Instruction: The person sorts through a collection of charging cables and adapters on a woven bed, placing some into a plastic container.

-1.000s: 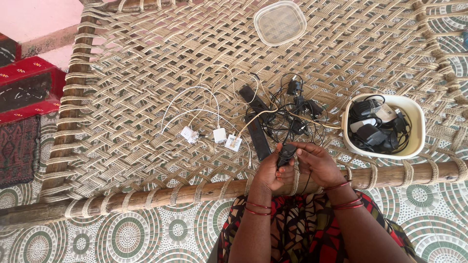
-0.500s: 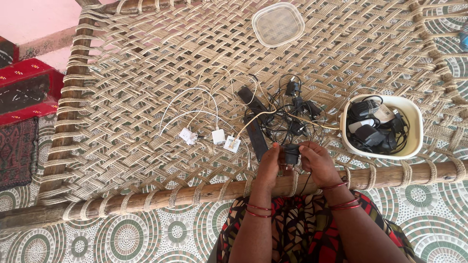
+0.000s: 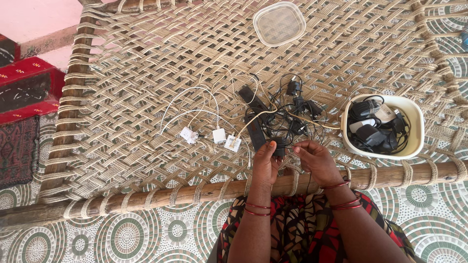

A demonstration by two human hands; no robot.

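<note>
My left hand grips a small black charger plug over the near edge of a woven rope cot. Right beside it, my right hand pinches the thin black cable that hangs from the plug. Just beyond the hands lies a tangle of black chargers and cables, with two flat black strips. Left of them lie three white chargers with white cables.
A white tub holding more chargers and cables sits on the cot at the right. Its clear lid lies at the far side. The cot's wooden rail runs in front of me; a patterned floor and red mat lie around.
Both hands, with the black plug, have shifted slightly away from my body, closer to the cable tangle. My right hand's fingers have moved along the cable.
</note>
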